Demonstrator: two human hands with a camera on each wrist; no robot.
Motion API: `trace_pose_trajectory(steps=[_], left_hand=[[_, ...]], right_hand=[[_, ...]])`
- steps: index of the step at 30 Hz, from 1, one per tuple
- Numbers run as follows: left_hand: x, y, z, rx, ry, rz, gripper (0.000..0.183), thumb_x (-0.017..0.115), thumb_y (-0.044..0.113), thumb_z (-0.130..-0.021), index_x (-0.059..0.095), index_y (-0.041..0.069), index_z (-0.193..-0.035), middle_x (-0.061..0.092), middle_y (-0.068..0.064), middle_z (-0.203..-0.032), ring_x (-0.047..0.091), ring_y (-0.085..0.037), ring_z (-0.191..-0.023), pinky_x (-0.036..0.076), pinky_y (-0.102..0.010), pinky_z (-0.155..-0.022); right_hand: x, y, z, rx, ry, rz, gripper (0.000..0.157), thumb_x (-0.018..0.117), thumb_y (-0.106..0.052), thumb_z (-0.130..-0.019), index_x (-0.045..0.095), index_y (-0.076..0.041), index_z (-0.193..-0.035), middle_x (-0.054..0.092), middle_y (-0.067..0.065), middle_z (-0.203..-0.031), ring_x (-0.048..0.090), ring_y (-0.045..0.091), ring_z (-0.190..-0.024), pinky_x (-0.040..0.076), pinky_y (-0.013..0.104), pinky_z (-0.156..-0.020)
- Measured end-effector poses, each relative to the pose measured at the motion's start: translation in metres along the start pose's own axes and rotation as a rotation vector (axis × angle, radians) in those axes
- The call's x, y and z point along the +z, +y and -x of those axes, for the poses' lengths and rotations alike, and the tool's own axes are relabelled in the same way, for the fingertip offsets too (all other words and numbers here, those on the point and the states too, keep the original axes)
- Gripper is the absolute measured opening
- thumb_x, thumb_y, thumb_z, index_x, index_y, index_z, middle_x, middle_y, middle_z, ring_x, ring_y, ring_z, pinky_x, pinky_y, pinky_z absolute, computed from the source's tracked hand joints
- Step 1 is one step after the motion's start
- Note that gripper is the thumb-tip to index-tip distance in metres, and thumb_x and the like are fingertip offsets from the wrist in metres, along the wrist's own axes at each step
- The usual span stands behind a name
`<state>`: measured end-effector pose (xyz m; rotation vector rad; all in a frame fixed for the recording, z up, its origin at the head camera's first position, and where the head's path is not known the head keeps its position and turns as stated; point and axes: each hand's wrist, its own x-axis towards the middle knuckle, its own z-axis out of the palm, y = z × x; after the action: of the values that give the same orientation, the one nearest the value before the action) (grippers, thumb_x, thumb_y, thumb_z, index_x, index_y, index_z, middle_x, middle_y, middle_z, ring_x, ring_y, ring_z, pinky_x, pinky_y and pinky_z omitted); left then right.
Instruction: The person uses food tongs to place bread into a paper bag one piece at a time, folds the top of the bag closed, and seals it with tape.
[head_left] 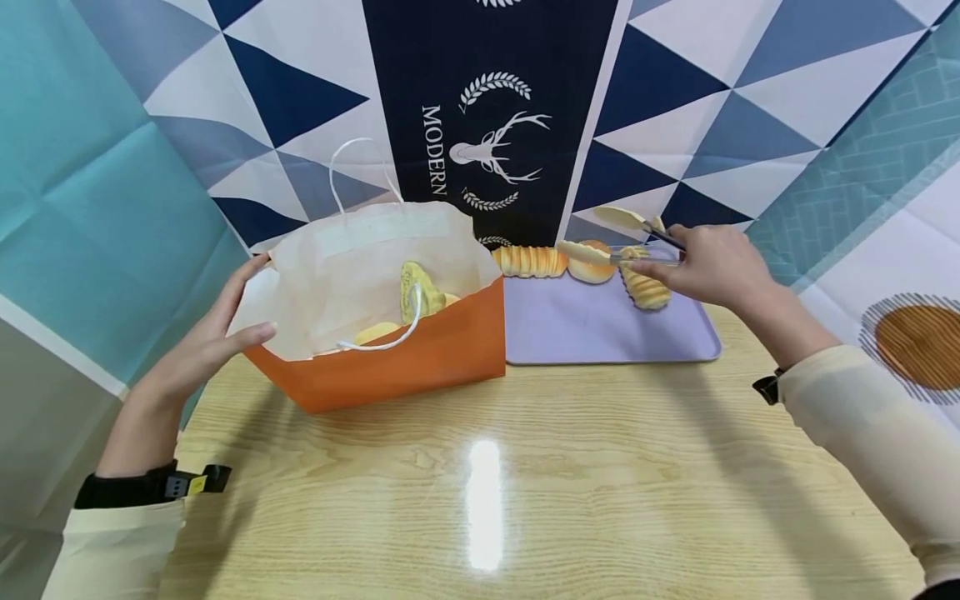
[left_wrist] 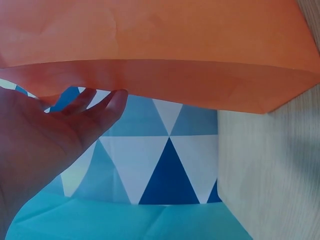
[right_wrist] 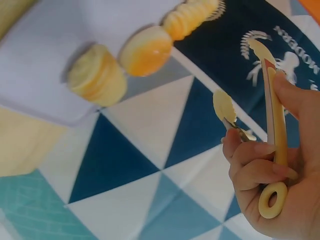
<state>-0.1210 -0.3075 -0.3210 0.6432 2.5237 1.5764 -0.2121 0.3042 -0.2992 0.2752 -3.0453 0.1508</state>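
An orange paper bag [head_left: 405, 358] with a white lining stands at the left, its mouth spread. My left hand [head_left: 202, 333] holds its left rim, thumb over the white lining; in the left wrist view the fingers [left_wrist: 112, 107] touch the orange side. Inside show a yellow-green bread piece [head_left: 412, 287] and a rounded yellow piece [head_left: 377, 332]. My right hand [head_left: 720, 262] grips tongs [right_wrist: 279, 135] with pale yellow tips spread apart, above the tray. Below them lies a ridged roll [head_left: 647, 290], beside a round bun [head_left: 590, 271] and a longer ridged loaf [head_left: 531, 262].
The lilac tray [head_left: 600, 333] stands right of the bag on a wooden table [head_left: 420, 492]. A patterned cloth [head_left: 495, 108] hangs close behind both. White cord handles [head_left: 401, 333] loop at the bag's front and back.
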Motion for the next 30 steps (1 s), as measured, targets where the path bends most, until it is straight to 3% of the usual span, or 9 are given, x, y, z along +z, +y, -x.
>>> trace_pose_trajectory(steps=[3,10,17,21,24,30], left_hand=[[0.000,0.000,0.001,0.003,0.001,0.001,0.080,0.050,0.009,-0.096,0.005,0.026,-0.160,0.003,0.000,-0.163,0.008,-0.023,-0.142,0.009,-0.080,-0.103],[0.000,0.002,0.001,0.008,-0.005,-0.001,0.081,0.050,0.008,-0.096,0.004,0.025,-0.160,0.002,0.001,-0.164,0.006,-0.021,-0.143,0.008,-0.079,-0.104],[0.000,0.001,0.000,0.018,-0.011,-0.003,0.082,0.050,0.006,-0.096,0.004,0.031,-0.159,0.002,0.000,-0.164,0.006,-0.022,-0.144,0.008,-0.080,-0.104],[-0.001,0.001,0.000,0.016,-0.007,-0.013,0.082,0.051,0.007,-0.096,0.004,0.031,-0.159,-0.001,0.003,-0.164,0.001,-0.020,-0.145,0.003,-0.080,-0.104],[-0.001,0.001,0.000,0.012,-0.005,-0.020,0.082,0.052,0.008,-0.096,0.004,0.031,-0.159,-0.004,0.006,-0.164,-0.003,-0.019,-0.146,0.000,-0.079,-0.105],[-0.001,0.001,0.001,0.006,-0.002,-0.017,0.083,0.052,0.008,-0.096,0.004,0.032,-0.159,-0.004,0.005,-0.164,-0.003,-0.020,-0.146,0.000,-0.080,-0.104]], right_hand=[[0.011,0.007,-0.004,0.020,-0.020,0.011,0.108,0.051,-0.082,-0.077,0.054,0.010,-0.135,0.061,0.015,-0.063,0.053,0.030,-0.061,0.039,0.040,-0.041],[0.032,0.021,-0.013,0.040,-0.065,0.030,0.115,0.048,-0.087,-0.073,0.053,0.009,-0.136,0.067,0.033,-0.100,0.058,0.039,-0.081,0.047,0.050,-0.050],[0.047,0.029,-0.023,0.065,-0.126,0.066,0.121,0.044,-0.092,-0.068,0.053,0.008,-0.135,0.067,0.030,-0.098,0.057,0.036,-0.080,0.048,0.050,-0.055],[0.055,0.032,-0.027,0.059,-0.096,0.083,0.101,0.046,-0.092,-0.067,0.066,0.001,-0.103,0.061,0.020,-0.075,0.054,0.032,-0.067,0.042,0.043,-0.048],[0.060,0.035,-0.028,0.064,-0.077,0.075,0.087,0.048,-0.091,-0.068,0.057,-0.005,-0.078,0.052,0.012,-0.065,0.050,0.030,-0.059,0.036,0.040,-0.045],[0.068,0.037,-0.036,0.101,-0.116,0.054,0.086,0.047,-0.092,-0.066,0.055,-0.006,-0.074,0.054,0.012,-0.067,0.051,0.030,-0.060,0.036,0.039,-0.044]])
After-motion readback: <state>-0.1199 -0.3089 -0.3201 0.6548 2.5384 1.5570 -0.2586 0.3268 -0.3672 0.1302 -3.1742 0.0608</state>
